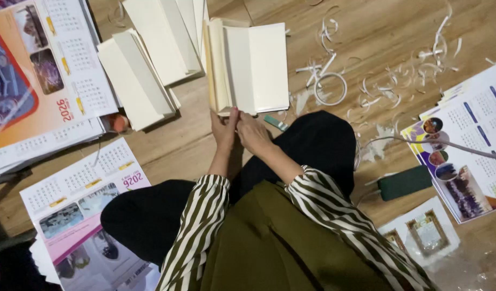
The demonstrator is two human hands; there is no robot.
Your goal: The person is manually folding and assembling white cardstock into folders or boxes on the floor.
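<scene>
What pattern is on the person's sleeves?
Olive-green and white stripes on both sleeves, clearest in the head view.

Bare floor [183,143] lane left of centre – hemmed by paper stacks [145,64] above, calendars [80,210] lower left; paper shavings [388,81] upper right.

Small print-finishing workshop, wooden floor [377,32], calendar sheets [53,81], stacks of folded cream paper [145,64], trimmed paper shavings [399,81]

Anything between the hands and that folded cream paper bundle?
Nothing visible. The left hand and the right hand both touch the bottom edge of the paper bundle. The other paper stacks lie to the left, apart.
</scene>
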